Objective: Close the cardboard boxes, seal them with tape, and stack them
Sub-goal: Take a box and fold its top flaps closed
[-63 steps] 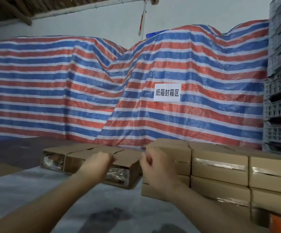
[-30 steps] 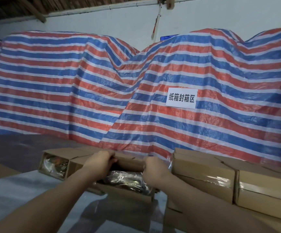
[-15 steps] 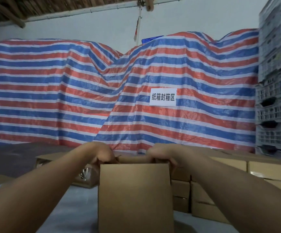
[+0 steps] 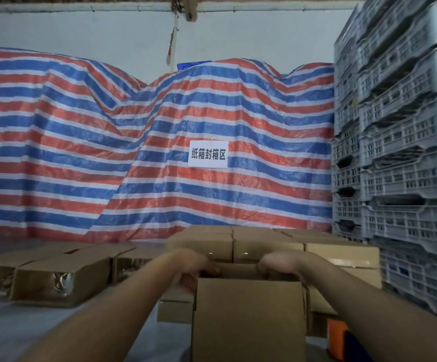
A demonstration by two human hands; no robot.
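A brown cardboard box [image 4: 248, 320] stands on end in front of me, its plain face toward the camera. My left hand [image 4: 194, 267] grips its upper left corner and my right hand [image 4: 280, 265] grips its upper right corner, fingers curled over the top edge. Behind it rises a stack of taped boxes [image 4: 269, 244]. At the left lie open-ended boxes [image 4: 60, 278] with shiny plastic-wrapped contents showing.
A red, white and blue striped tarp [image 4: 133, 152] with a white paper sign [image 4: 208, 154] fills the background. Grey plastic crates [image 4: 405, 152] tower at the right. An orange object [image 4: 336, 335] sits low at the right. The work surface [image 4: 8, 330] is grey.
Both hands took one open box from the table and turned it upright toward me. It has since shifted right, in front of the taped stack.
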